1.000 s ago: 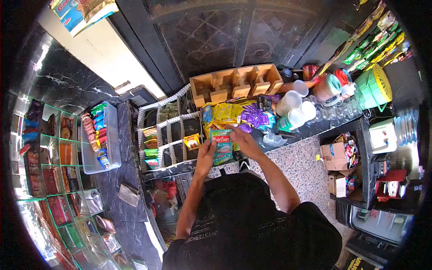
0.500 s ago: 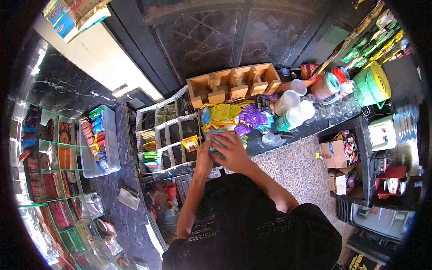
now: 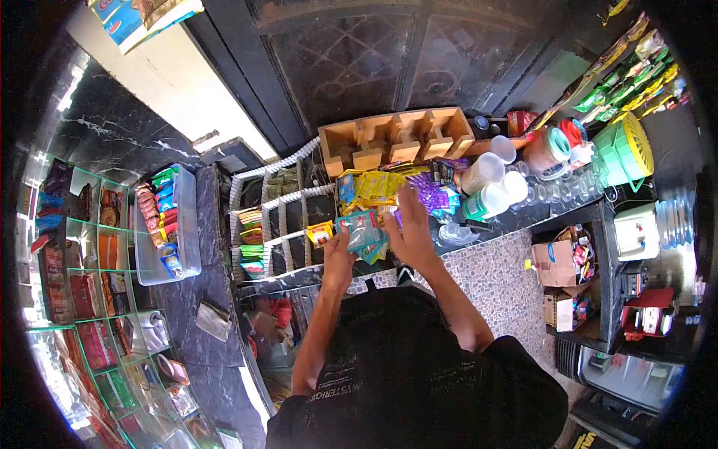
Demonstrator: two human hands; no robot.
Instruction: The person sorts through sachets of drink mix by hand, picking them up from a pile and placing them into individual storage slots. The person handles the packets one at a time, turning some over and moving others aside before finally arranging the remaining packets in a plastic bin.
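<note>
My left hand [image 3: 340, 258] is closed on the left edge of some teal sachets [image 3: 360, 231] above the counter's front edge. To its right, my right hand [image 3: 413, 238] is raised with its fingers stretched out and apart, slightly blurred, and I see nothing in it. Behind the hands lie a pile of yellow sachets [image 3: 372, 187] and some purple sachets [image 3: 429, 196], partly covered by my right fingers. An orange-yellow sachet [image 3: 319, 233] sits just left of the teal ones, at the divided white rack [image 3: 277, 200].
A wooden compartment box [image 3: 396, 139] stands at the back of the counter. Plastic jars [image 3: 485, 200] and glasses [image 3: 557, 185] line the right side. On the left are a clear bin of snack packets [image 3: 187, 224] and glass shelves [image 3: 93, 322]. A cardboard box [image 3: 555, 263] sits lower right.
My right hand has come away from the left hand and moved right, its fingers spreading. The teal sachets, mostly covered before, now show in my left hand. The view has shifted slightly.
</note>
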